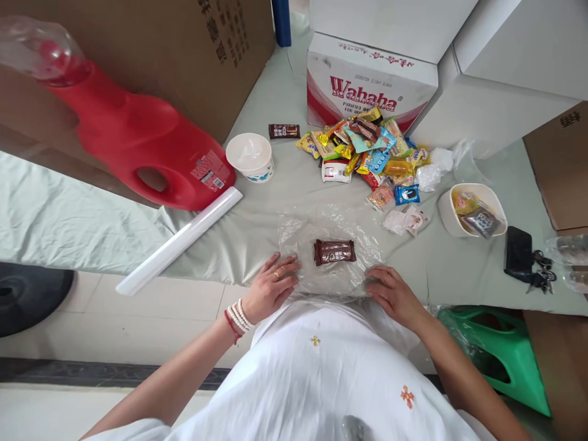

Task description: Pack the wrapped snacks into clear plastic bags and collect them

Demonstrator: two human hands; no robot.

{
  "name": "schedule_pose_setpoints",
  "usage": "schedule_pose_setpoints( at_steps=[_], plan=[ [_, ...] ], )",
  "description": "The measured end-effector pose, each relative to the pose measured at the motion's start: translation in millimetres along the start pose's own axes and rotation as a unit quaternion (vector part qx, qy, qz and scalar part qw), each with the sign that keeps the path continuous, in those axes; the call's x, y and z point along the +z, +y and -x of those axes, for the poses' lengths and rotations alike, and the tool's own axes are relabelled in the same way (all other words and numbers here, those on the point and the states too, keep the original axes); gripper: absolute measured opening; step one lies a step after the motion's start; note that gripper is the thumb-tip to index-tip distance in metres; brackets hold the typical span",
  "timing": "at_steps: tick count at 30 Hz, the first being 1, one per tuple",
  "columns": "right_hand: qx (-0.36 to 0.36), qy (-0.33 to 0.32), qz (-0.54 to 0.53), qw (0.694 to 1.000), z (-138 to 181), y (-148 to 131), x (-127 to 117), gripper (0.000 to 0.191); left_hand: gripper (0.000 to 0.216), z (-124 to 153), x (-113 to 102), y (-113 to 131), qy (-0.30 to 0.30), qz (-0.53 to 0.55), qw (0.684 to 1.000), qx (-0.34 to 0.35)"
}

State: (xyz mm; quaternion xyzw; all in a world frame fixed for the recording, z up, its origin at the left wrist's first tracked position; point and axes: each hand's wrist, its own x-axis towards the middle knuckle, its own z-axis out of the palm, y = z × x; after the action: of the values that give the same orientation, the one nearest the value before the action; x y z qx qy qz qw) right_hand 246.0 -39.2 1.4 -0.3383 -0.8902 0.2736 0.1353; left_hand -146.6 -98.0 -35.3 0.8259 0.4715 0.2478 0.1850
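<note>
A clear sheet of plastic film (301,236) lies crinkled on the cloth-covered table in front of me. Near its middle rest brown-wrapped snack bars (335,252), set close together; I cannot tell exactly how many. My left hand (274,285) lies on the film's left edge, fingers stretched out and a ring on one of them. On the right edge, my right hand (394,296) rests with its fingers extended and slightly bent. Neither hand touches the bars.
Behind the film is a pile of wrapped snacks (353,147) against a Wahaba-style white-and-red carton (372,79). A paper cup (250,165), white roll (179,242) and red jug (151,135) stand left. Right are a square tub (448,211), keys (542,272) and a green stool (514,361).
</note>
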Motion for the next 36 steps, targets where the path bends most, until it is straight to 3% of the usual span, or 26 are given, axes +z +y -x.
schedule_pose_setpoints(
  at_steps=[5,7,10,12,14,17,18,20,22,25,28,31,36],
  plan=[
    [0.055,0.004,-0.073,0.996,-54,9,-37,0.021,0.026,-37,-20,-13,0.029,0.055,0.992,-0.114],
    [0.101,-0.008,-0.043,0.994,-83,15,-54,0.023,0.029,-55,-25,-23,0.026,0.026,0.985,-0.171],
    [0.175,-0.073,0.088,0.978,-123,22,-68,0.022,0.022,-76,-26,-40,0.055,-0.049,0.962,-0.262],
    [0.195,-0.091,0.184,0.959,-145,21,-71,0.026,0.021,-81,-28,-45,0.131,-0.094,0.941,-0.298],
    [0.179,-0.078,0.231,0.953,-165,16,-68,0.031,0.022,-79,-32,-40,0.248,-0.131,0.914,-0.293],
    [0.140,-0.071,0.231,0.960,-191,9,-54,0.046,0.024,-70,-37,-8,0.381,-0.157,0.891,-0.192],
    [0.138,-0.077,0.229,0.961,-200,8,-47,0.054,0.027,-68,-36,6,0.375,-0.149,0.906,-0.129],
    [0.154,-0.085,0.234,0.956,-216,9,-33,0.071,0.037,-69,-27,32,0.307,-0.123,0.944,0.005],
    [0.181,-0.093,0.234,0.951,-229,12,-24,0.075,0.041,-75,-13,48,0.216,-0.128,0.966,0.060],
    [0.202,-0.117,0.170,0.957,-238,15,-24,0.043,0.035,-92,9,45,0.103,-0.140,0.984,-0.025],
    [0.180,-0.113,0.049,0.976,-231,15,-35,0.021,0.035,-105,21,26,0.046,-0.099,0.988,-0.110],
    [0.121,-0.073,-0.021,0.990,-216,14,-42,0.022,0.041,-113,21,12,0.053,-0.043,0.984,-0.164],
    [0.056,-0.009,-0.028,0.998,-201,16,-38,0.025,0.048,-126,14,1,0.095,0.008,0.970,-0.224]
  ],
)
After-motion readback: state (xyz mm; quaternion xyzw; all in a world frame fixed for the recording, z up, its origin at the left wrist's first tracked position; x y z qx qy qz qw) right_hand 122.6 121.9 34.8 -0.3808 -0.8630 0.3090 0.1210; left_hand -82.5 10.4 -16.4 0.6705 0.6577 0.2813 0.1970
